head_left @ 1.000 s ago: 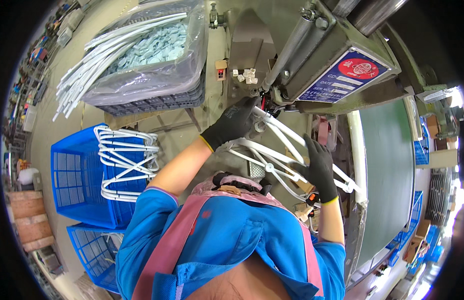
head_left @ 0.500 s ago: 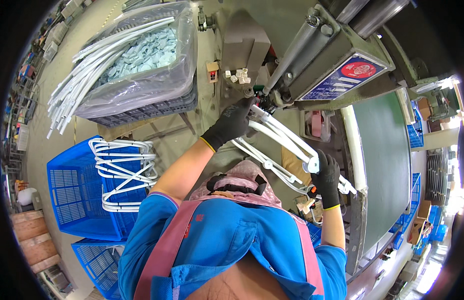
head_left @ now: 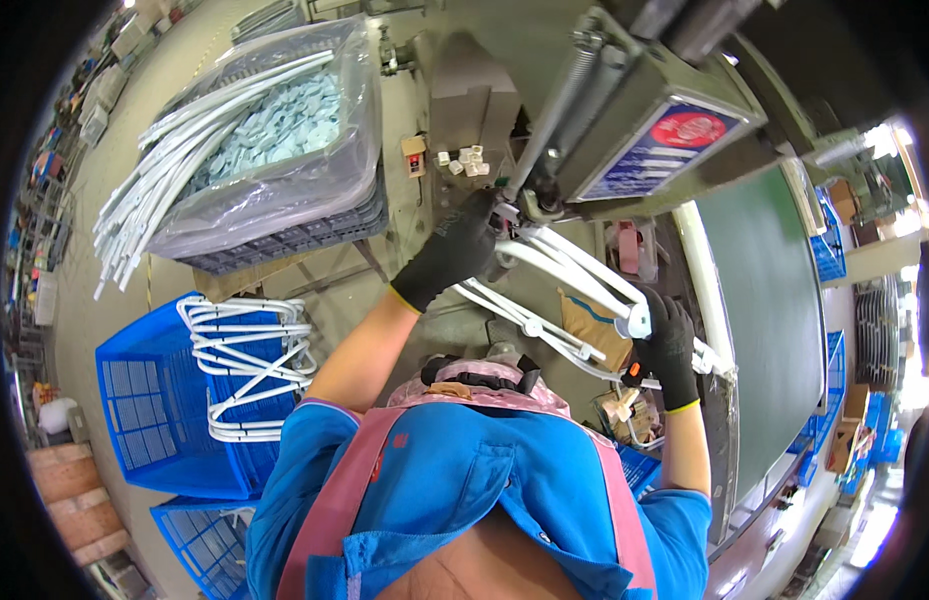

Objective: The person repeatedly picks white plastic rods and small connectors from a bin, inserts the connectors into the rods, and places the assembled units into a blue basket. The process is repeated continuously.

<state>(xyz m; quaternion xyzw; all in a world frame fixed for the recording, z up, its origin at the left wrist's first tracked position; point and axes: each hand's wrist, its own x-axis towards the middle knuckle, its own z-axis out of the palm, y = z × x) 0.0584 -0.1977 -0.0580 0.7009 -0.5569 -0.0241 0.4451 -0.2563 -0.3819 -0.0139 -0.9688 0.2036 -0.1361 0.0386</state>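
Observation:
A white tubular metal frame point(head_left: 576, 268) of paired bars spans my two black-gloved hands. My left hand point(head_left: 462, 245) is closed at the frame's far end, right beside the press tooling point(head_left: 532, 200); its fingertips are partly hidden there. Farther right, my right hand point(head_left: 666, 345) wraps round the bars next to a white round joint plate point(head_left: 636, 320). Below the held frame, more thin white tubes point(head_left: 529, 325) run slantwise. A green-grey press machine point(head_left: 674, 140) with a coil spring and a blue label looms above the left hand.
At the far left, a plastic-lined crate point(head_left: 369, 190) holds pale small parts and long white tubes point(head_left: 154, 190). Folded white frames point(head_left: 249, 345) lie across a blue crate point(head_left: 134, 400). Small white caps point(head_left: 472, 160) sit behind the tooling. A green conveyor belt point(head_left: 769, 330) stands at right.
The view has shifted a little. The frame's far end has come closer in under the press tooling, and my left hand has moved with it. My right hand keeps its grip on the bars.

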